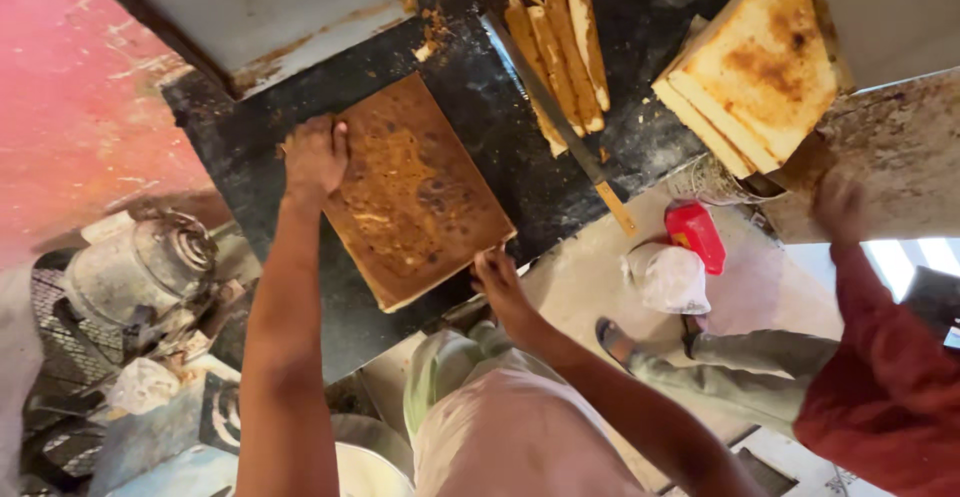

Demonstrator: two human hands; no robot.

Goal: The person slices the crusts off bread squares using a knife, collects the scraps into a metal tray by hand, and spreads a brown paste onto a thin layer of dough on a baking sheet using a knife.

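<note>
My left hand (315, 155) grips the far corner of a browned slab of cake (410, 192) lying flat on the dark counter (480, 107). My right hand (495, 275) pinches its near corner with the fingers closed on the edge. A long knife (560, 122) lies beyond, beside cut strips (562, 42). Another person's hand (838, 207) reaches near stacked slabs (755, 67).

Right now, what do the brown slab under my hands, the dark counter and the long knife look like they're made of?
The flat brown rectangular slab looks like baked sponge cake: mottled, browned crust with a pale edge. The black counter looks like polished stone, speckled and slightly glossy. The long knife seems to be grey metal with a pale wooden handle, though blur leaves that uncertain.
</note>
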